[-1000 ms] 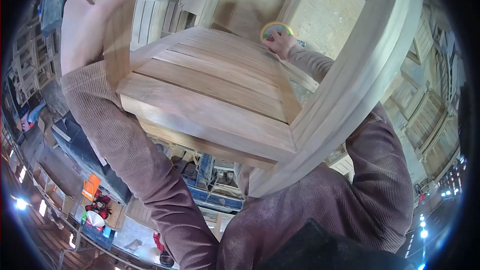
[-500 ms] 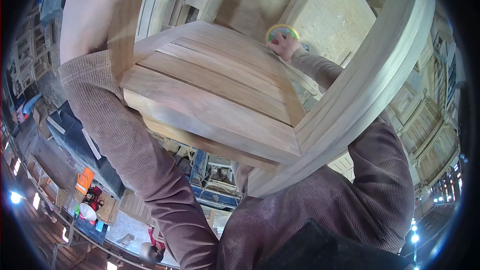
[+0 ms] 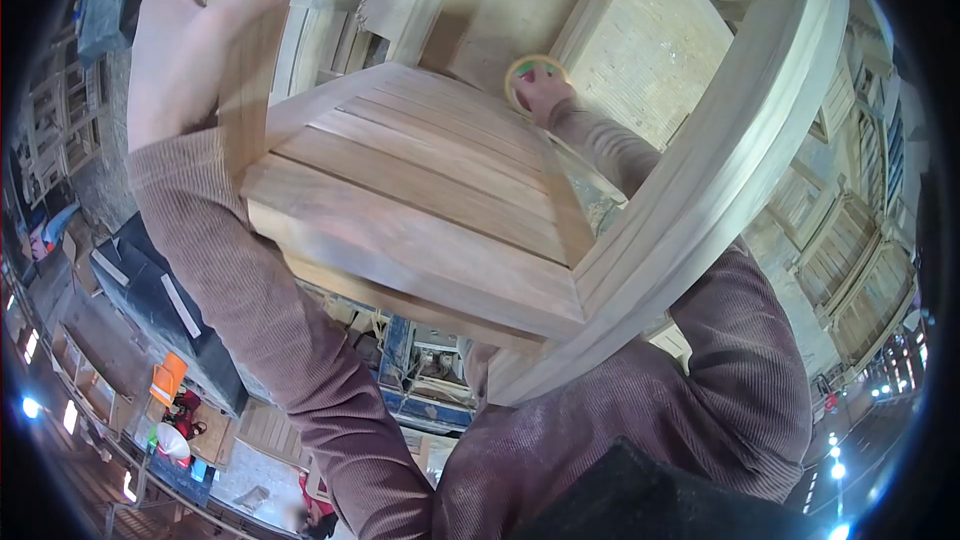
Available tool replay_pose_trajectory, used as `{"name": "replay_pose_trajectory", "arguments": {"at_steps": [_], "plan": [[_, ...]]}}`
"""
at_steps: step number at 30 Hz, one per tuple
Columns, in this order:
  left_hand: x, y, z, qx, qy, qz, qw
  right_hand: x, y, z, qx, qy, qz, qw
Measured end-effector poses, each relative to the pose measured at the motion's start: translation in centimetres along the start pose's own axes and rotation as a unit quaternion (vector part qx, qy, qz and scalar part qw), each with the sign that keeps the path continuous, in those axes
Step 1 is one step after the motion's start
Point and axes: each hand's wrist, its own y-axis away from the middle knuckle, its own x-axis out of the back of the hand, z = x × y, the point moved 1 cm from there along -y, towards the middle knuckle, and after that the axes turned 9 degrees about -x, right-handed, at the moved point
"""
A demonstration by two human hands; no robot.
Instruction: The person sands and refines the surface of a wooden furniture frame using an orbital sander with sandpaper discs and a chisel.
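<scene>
A bare wooden chair (image 3: 400, 175) with a slatted seat is tilted up in front of my chest. My left hand (image 3: 185, 50) is wrapped around one of its upright posts (image 3: 243, 80) at the upper left, thumb across the front. Beyond the seat's far edge, my right hand (image 3: 543, 92) grips a round disc with a yellow rim (image 3: 511, 75) and some green and red inside. The fingers partly cover that disc, which overlaps a light wooden panel (image 3: 500, 25). A thick curved chair rail (image 3: 720, 170) crosses in front of my right arm.
Slatted wooden chair parts (image 3: 835, 280) are stacked at the right, with more frames (image 3: 50, 115) at the far left. Below left are a dark box (image 3: 165, 285) and an orange item (image 3: 168, 378). Behind the chair stands a blue-framed machine (image 3: 435, 365). Another person (image 3: 312, 510) is at the bottom.
My right hand has moved left with the disc, closer to the wooden panel. The chair's right side has shifted slightly left, while my left hand keeps its hold.
</scene>
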Motion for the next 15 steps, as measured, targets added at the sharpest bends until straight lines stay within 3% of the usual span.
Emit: {"name": "replay_pose_trajectory", "arguments": {"at_steps": [2,6,8,15], "plan": [[0.1,0.0,0.1,0.007,-0.008,0.004,1.000,0.5,0.0,1.3,-0.024,-0.018,0.001,1.000],[0.0,0.2,0.1,0.025,-0.018,0.020,0.999,2.2,-2.3,4.9,-0.251,-0.059,-0.033,0.966],[-0.2,0.1,0.1,0.033,-0.018,0.024,0.999,3.4,-3.9,7.3,-0.318,-0.091,0.022,0.943],[0.2,-0.1,-0.1,0.017,-0.038,0.013,0.999,4.5,-6.2,10.1,-0.347,-0.097,0.043,0.932]]}}
